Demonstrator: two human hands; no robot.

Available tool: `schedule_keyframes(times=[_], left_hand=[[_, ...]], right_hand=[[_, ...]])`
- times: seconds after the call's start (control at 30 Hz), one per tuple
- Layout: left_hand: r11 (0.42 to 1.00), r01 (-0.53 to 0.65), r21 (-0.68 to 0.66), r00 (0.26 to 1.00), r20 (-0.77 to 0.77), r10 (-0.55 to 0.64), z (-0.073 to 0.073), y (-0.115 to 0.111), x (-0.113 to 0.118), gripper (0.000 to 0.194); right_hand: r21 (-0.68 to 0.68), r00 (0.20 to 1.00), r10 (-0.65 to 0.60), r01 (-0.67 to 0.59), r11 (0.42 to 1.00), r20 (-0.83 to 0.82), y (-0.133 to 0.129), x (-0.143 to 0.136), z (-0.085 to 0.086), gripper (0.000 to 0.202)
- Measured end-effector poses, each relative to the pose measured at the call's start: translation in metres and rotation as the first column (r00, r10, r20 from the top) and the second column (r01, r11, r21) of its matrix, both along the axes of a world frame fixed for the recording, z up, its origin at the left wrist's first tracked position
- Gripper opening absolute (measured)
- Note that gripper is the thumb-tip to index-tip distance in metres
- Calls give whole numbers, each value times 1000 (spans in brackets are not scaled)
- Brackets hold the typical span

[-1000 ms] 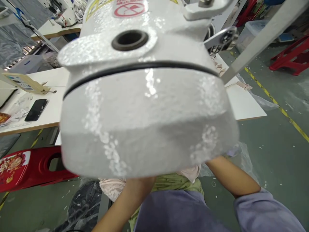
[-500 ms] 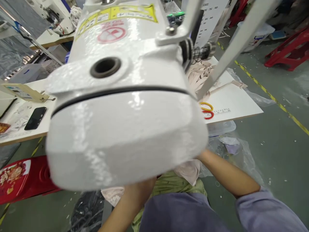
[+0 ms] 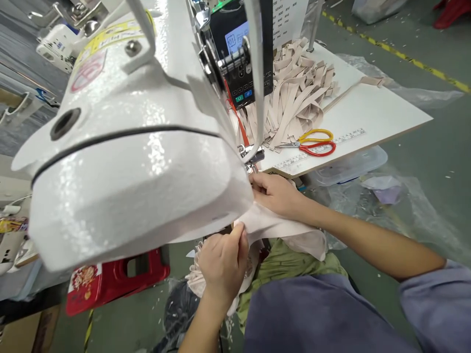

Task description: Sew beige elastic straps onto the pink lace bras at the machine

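A pale pink cloth stretches between my two hands beside the white sewing machine head. My left hand is closed, pinching the cloth's left edge between thumb and fingers below the machine. Near the needle area, my right hand is closed on the cloth's upper part, its fingertips partly hidden by the machine. More cloth hangs over my lap.
On the white table lie a heap of beige straps, red-and-yellow scissors and a ruler. A control panel stands behind the machine. A red stool is at lower left.
The view has shifted, so the machine head sits farther left and both hands, mostly hidden before, now show with the cloth between them. The control panel and more straps have come into view.
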State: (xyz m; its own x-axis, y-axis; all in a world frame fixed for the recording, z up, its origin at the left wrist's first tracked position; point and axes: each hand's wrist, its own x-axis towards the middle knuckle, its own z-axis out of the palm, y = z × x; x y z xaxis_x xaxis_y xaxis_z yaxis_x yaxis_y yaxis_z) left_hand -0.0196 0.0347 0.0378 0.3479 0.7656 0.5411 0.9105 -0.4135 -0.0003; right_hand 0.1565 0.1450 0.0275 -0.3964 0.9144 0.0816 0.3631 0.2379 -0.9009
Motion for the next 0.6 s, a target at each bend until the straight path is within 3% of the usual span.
schedule_keyframes(times=[0.6], left_hand=[[992, 120, 42, 993, 10, -120, 5, 7, 14, 9]], right_hand=[[-21, 999, -24, 23, 1000, -38, -4, 15, 1, 15]])
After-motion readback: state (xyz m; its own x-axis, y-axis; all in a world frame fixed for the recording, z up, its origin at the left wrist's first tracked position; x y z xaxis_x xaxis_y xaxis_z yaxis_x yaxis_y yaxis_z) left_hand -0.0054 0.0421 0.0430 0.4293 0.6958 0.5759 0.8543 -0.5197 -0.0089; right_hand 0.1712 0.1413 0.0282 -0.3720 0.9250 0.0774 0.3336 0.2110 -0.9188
